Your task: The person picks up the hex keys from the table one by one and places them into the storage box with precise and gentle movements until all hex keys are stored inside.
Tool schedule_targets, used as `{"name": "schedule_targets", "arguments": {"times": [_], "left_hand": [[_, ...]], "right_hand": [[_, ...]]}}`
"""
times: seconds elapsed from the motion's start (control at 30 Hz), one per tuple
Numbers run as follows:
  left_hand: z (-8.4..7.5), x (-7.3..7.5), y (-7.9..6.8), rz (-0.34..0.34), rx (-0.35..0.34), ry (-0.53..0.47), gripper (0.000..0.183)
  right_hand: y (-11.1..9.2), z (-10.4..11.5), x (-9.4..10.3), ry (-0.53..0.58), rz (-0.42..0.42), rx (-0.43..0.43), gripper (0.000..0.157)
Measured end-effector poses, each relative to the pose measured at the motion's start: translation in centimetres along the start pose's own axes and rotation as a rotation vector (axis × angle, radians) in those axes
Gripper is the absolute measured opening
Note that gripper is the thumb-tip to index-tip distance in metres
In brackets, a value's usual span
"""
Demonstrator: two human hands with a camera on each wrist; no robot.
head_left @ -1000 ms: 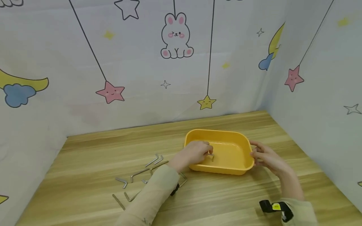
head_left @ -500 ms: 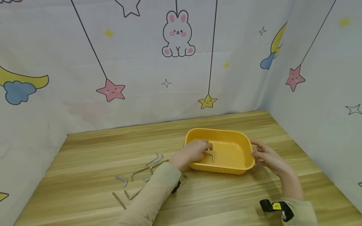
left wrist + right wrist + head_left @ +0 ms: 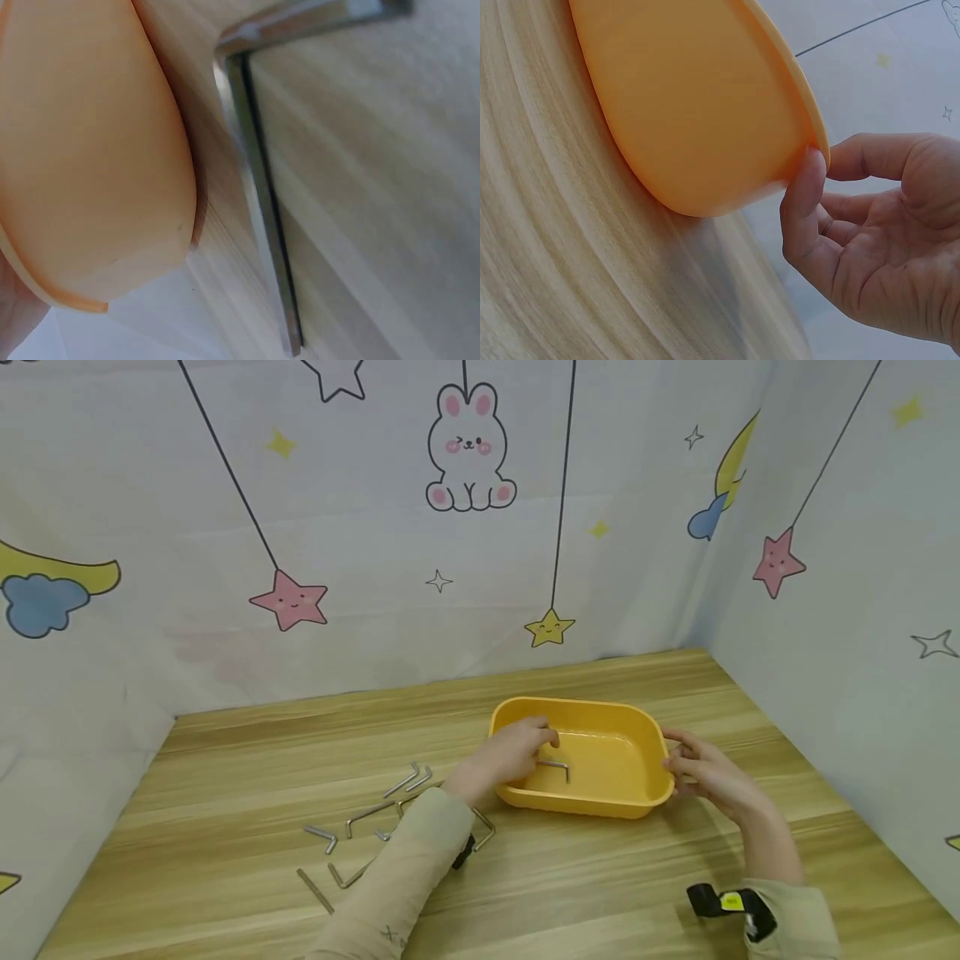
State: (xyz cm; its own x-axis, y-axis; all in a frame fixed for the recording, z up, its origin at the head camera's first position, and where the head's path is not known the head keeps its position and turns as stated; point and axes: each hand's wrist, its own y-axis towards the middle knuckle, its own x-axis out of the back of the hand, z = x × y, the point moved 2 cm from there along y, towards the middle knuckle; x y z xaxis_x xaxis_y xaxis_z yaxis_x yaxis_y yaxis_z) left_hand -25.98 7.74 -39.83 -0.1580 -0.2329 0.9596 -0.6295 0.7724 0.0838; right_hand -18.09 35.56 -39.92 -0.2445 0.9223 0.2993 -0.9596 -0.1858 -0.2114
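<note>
The right hand [image 3: 708,772] pinches the yellow tray [image 3: 611,764] toward the worktop's [image 3: 240,752] back right corner; inside, the left hand [image 3: 516,750] bends its fingers beside a hex key [image 3: 567,768], any pinch unclear.

Hex key [image 3: 557,765] in tray [image 3: 603,768] on table [image 3: 600,877], left hand [image 3: 517,750] over tray's left end, right hand [image 3: 708,775] at its right rim, other hex keys [image 3: 371,812] left, backdrop [image 3: 375,652] behind.

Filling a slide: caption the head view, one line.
Right hand pinches a yellow tray at one end; left hand inside, by a hex key; more hex keys on the tabletop.
</note>
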Motion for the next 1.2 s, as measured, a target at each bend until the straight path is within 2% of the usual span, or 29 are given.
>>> {"name": "schedule_targets", "arguments": {"times": [0.1,0.2,0.4,0.63,0.93,1.2], "left_hand": [[0.1,0.2,-0.2,0.004,0.016,0.023,0.031],[0.0,0.4,-0.5,-0.012,0.003,0.06,0.025],[-0.5,0.9,-1.2,-0.068,-0.055,0.12,0.02],[-1.2,1.7,-2.4,-0.137,-0.076,0.168,0.018],[-2.1,1.8,-3.7,-0.204,-0.071,0.234,0.016],[-2.6,1.6,-4.9,-0.232,-0.079,0.266,0.015]], "right_hand": [[0.0,0.0,0.0,0.002,0.0,-0.002,0.069],[0.0,0.0,-0.1,0.002,-0.002,-0.007,0.069],[0.1,0.0,-0.1,-0.006,-0.003,-0.003,0.07],[0.2,-0.1,-0.2,0.003,0.006,0.01,0.069],[0.1,-0.2,0.0,-0.001,0.005,0.015,0.069],[0.2,-0.5,0.1,0.006,0.019,0.028,0.069]]}}
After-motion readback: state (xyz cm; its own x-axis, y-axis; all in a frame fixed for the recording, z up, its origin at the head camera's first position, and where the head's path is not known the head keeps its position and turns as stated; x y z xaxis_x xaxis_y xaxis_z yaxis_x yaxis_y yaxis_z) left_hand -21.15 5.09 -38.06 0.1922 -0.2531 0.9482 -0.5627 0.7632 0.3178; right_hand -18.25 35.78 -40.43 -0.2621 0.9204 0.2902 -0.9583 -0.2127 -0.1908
